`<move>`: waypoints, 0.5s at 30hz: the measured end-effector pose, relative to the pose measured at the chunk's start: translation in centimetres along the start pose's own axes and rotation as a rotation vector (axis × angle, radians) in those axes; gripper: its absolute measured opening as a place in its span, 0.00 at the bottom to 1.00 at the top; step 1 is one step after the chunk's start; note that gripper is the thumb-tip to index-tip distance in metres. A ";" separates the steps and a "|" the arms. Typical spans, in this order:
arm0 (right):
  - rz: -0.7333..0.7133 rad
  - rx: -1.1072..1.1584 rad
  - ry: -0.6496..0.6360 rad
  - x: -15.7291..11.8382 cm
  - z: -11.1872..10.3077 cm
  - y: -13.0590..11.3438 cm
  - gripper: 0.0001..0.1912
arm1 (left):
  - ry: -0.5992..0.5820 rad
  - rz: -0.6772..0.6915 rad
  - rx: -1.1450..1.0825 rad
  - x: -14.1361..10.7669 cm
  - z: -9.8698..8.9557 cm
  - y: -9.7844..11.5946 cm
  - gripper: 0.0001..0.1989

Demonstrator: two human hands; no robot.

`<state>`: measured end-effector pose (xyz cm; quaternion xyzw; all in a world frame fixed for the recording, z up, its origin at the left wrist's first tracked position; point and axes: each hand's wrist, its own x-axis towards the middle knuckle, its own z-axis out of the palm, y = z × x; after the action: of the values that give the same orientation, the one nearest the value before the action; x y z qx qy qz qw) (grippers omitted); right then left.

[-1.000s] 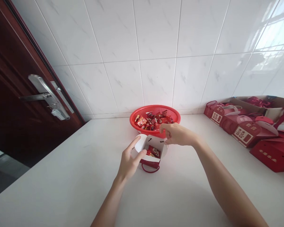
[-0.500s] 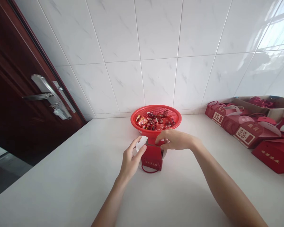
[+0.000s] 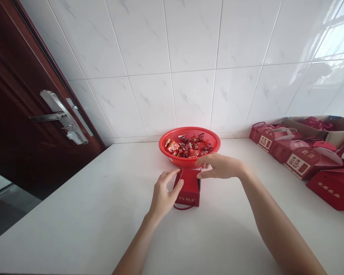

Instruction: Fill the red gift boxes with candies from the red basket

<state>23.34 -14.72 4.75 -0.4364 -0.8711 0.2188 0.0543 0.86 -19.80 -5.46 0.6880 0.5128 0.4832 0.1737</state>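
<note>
A small red gift box (image 3: 188, 188) with gold lettering stands on the white table, a red cord handle (image 3: 185, 208) lying at its front. My left hand (image 3: 166, 191) holds the box's left side, thumb in front and fingers at the raised side flap. At the box's right rear edge is my right hand (image 3: 218, 167), its thumb on the edge and its fingers curled above the back. The top panel now lies over the box, so its inside is hidden, except for a dark gap on the right. Right behind sits a red plastic basket (image 3: 164, 148) of wrapped candies (image 3: 189, 147).
Several red and pink gift boxes (image 3: 299, 162) line the right side of the table. Behind them stands a cardboard carton (image 3: 341, 137) with red ribbon-like items. White wall tiles (image 3: 192, 91) rise behind the table; a dark red door (image 3: 23, 95) is on the left.
The white inner face of the left flap no longer shows; that flap has been folded inward. The red top panel lies flatter, and both hands have shifted slightly right.
</note>
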 end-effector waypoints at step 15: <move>-0.192 0.210 -0.129 1.0 0.7 -0.5 0.15 | -0.095 -0.147 -0.164 -0.3 0.3 0.1 0.16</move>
<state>22.12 -14.49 4.23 -0.3281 -0.8828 0.3300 0.0644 1.18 -19.99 -5.71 0.6542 0.5117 0.4765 0.2882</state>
